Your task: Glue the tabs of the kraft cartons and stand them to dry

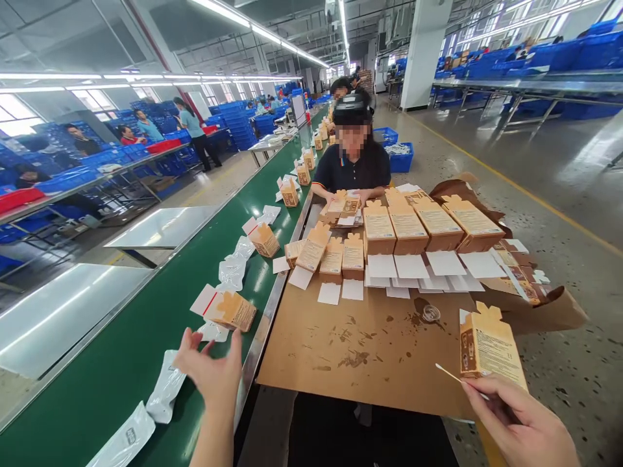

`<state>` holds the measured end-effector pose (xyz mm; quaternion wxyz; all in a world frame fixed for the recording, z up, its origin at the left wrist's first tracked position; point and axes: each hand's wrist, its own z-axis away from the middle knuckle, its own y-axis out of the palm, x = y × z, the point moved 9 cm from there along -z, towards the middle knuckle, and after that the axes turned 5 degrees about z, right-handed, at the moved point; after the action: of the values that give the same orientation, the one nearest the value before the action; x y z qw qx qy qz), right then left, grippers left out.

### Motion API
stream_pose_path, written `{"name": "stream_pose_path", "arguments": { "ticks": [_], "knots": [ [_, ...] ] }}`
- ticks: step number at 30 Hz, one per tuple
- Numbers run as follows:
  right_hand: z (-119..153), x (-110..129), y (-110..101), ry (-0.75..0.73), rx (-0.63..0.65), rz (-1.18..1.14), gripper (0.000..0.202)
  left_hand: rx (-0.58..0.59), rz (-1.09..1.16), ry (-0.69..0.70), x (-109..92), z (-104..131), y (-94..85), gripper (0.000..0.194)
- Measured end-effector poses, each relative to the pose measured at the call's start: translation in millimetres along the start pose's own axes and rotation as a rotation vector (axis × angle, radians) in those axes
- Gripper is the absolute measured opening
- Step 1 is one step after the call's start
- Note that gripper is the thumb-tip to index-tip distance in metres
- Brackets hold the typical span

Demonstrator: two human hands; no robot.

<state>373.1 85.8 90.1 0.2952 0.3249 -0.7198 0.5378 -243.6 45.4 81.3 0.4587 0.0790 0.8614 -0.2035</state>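
Observation:
My left hand (213, 373) reaches over the green conveyor belt with thumb and fingers spread, holding nothing. Just beyond its fingertips lies a brown and tan carton (234, 310) with a white flap and a red strip. Between the thumb and fingers of my right hand (523, 418) is a thin cotton swab (448, 373), its white tip pointing left. Behind that hand a similar printed carton (494, 347) with a scalloped top stands at the table's right; I cannot tell whether the hand touches it. Silvery pouches (165, 388) lie on the belt left of my left hand.
Several cartons (403, 227) with white flaps are stacked across the cardboard-covered table (311, 363). A small clear dish (431, 314) sits among wet stains. Across the table a co-worker (353, 162) handles a carton. The green belt (121, 363) carries more cartons and pouches into the distance.

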Motion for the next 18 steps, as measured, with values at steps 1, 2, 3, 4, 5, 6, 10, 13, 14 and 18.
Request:
{"name": "stream_pose_path", "arguments": {
  "ticks": [1,2,3,4,5,6,10,13,14,18],
  "knots": [
    [-0.7,-0.6,-3.2,0.010,-0.016,0.003,0.019,-0.005,0.041,0.081,-16.7,6.4,4.2,0.103],
    [-1.8,-0.7,-6.1,0.015,-0.032,0.005,0.018,0.033,0.085,0.145,-33.2,12.2,16.4,0.094],
    [-3.5,-0.2,-7.8,0.015,-0.039,0.009,0.017,0.110,0.123,0.185,-48.7,16.5,36.9,0.089],
    [-5.7,1.0,-8.0,0.009,-0.036,0.012,0.016,0.222,0.144,0.205,-62.5,19.6,65.2,0.087],
    [-8.3,3.1,-7.4,-0.001,-0.029,0.015,0.015,0.338,0.138,0.207,-74.0,21.2,98.1,0.090],
    [-10.9,5.6,-6.4,-0.010,-0.021,0.015,0.016,0.423,0.119,0.203,-83.1,20.6,130.8,0.098],
    [-14.5,15.8,-4.4,-0.016,-0.022,-0.010,0.017,0.574,0.035,0.188,-98.0,4.4,233.7,0.119],
    [-6.4,15.9,-10.4,0.014,-0.055,-0.033,0.018,0.575,0.053,0.190,-96.7,-5.8,254.3,0.098],
    [-2.6,14.3,-13.9,0.024,-0.068,-0.037,0.018,0.547,0.071,0.214,-98.0,-8.4,250.4,0.092],
    [9.5,5.4,-27.7,0.048,-0.090,-0.016,0.016,0.408,0.124,0.313,-114.2,-14.3,227.5,0.081]
  ]
}}
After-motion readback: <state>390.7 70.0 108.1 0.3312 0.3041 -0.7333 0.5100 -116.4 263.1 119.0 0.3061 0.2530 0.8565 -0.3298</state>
